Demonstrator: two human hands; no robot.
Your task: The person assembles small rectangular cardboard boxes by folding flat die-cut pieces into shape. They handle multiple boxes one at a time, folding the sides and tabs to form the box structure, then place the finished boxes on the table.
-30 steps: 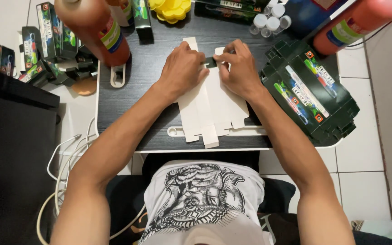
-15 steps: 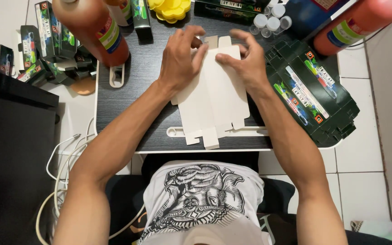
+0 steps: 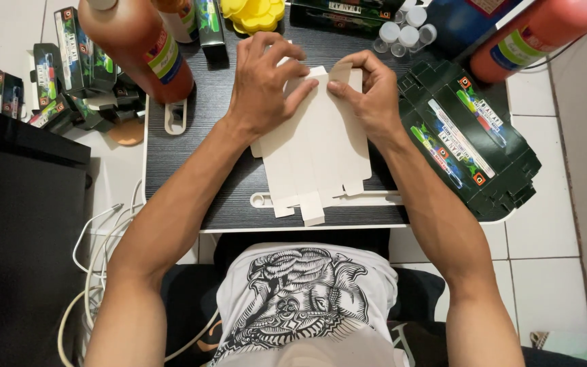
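Observation:
A flat, unfolded carton blank (image 3: pixel 317 146), white side up, lies on the small dark table (image 3: pixel 202 183) in front of me. My left hand (image 3: pixel 263 85) presses on its upper left part, fingers spread over the top edge. My right hand (image 3: pixel 371 95) pinches a top flap of the blank between thumb and fingers. The blank's lower tabs reach the table's near edge.
A stack of flat dark green printed cartons (image 3: pixel 470 139) lies at the right. Two orange-red bottles (image 3: pixel 140 47) (image 3: pixel 538 30), folded green boxes (image 3: pixel 69 68), small clear capped vials (image 3: pixel 402 37) and a yellow object (image 3: pixel 253 13) crowd the far edge. White cables (image 3: pixel 96 251) hang at left.
Both hands moved from the middle of the blank up to its top edge. The right hand now grips a top flap, and the left fingers have spread.

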